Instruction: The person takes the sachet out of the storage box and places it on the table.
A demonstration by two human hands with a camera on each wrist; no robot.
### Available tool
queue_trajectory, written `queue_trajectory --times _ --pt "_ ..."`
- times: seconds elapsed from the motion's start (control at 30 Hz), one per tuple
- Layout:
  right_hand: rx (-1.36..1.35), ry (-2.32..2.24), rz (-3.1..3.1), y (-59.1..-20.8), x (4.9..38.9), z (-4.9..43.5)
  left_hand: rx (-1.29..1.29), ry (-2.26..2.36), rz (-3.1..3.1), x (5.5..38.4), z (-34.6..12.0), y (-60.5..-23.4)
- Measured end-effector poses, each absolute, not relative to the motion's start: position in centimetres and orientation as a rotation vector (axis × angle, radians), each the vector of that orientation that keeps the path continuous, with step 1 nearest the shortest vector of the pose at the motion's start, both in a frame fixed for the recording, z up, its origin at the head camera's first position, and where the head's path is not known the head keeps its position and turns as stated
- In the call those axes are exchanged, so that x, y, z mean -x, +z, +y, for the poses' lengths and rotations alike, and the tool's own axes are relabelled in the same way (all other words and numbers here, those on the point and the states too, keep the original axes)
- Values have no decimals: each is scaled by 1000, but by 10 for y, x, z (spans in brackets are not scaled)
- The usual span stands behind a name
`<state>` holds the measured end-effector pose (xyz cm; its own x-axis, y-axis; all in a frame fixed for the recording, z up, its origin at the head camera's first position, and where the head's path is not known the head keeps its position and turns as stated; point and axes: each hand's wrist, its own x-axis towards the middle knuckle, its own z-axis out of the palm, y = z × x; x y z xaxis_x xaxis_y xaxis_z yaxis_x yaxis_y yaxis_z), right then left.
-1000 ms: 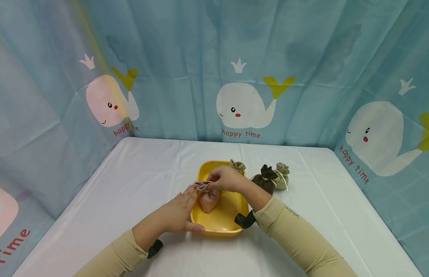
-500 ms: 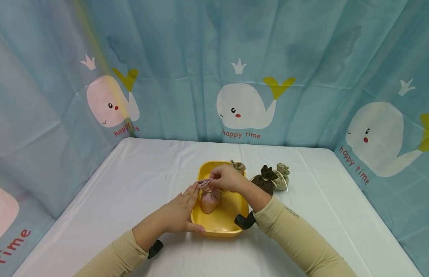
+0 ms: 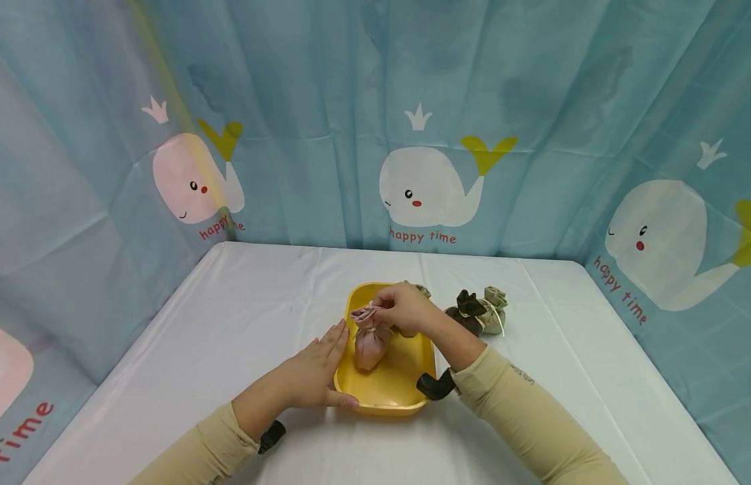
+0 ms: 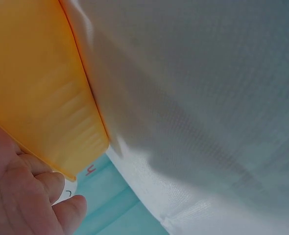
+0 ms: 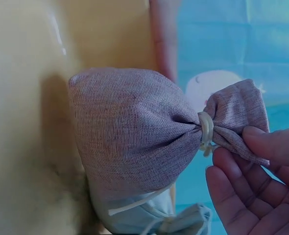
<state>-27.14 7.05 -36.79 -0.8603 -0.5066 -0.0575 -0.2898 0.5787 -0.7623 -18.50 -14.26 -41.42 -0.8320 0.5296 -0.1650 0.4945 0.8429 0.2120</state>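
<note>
My right hand (image 3: 404, 308) pinches the gathered neck of a dusty-pink drawstring pouch (image 3: 372, 349) over the yellow tray (image 3: 390, 401). In the right wrist view, thumb and fingertips hold the frilled top of the pouch (image 5: 134, 127), beyond its pale tie cord (image 5: 206, 131). A second, pale drawstring pouch (image 5: 134, 213) lies close below it in that view; its khaki top (image 3: 422, 290) shows at the tray's far right corner. My left hand (image 3: 308, 372) rests along the tray's left side, fingers extended and thumb at the front rim. The left wrist view shows its fingertips at the tray wall (image 4: 46, 88).
To the right of the tray, a dark brown pouch (image 3: 468, 313) and a khaki pouch (image 3: 494, 311) stand side by side on the white tablecloth (image 3: 260, 296). A blue curtain (image 3: 327, 195) with whale prints encloses the table at the back and sides.
The right hand has shifted slightly right with the pink pouch, which now hangs more upright and further from the tray's left rim. The left hand and tray stay in place.
</note>
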Motion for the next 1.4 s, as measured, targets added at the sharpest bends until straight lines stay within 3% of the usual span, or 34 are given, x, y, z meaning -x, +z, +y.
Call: queue_trajectory --times 1.4 --pt "722 -1419 2581 -319 264 103 -788 222 2808 185 -142 -415"
